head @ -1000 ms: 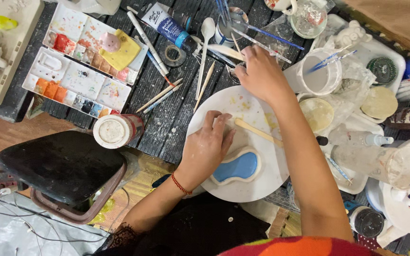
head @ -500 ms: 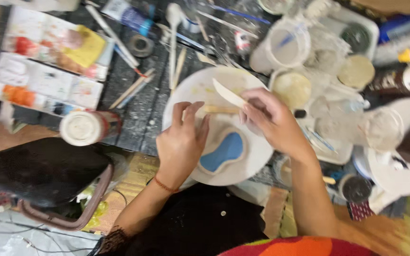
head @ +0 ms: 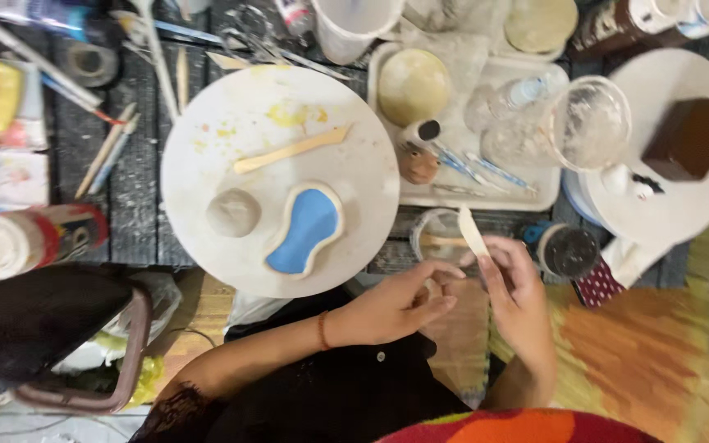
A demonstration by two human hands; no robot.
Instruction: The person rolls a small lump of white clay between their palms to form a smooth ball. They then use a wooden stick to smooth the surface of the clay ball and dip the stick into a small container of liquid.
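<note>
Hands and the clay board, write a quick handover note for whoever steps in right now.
Right hand holds a pale flat wooden tool upright, off the board.
Left hand is empty, fingertips near the right hand's.
On the round white board: a blue-glazed curved slab, a grey clay ball and a wooden modelling stick.
Done: slab is coloured blue.
Left: clay ball unshaped; neither hand touches the board.

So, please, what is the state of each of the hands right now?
Left hand: open, holding nothing, fingertips near the right hand.
Right hand: closed on a pale flat wooden tool.
</note>
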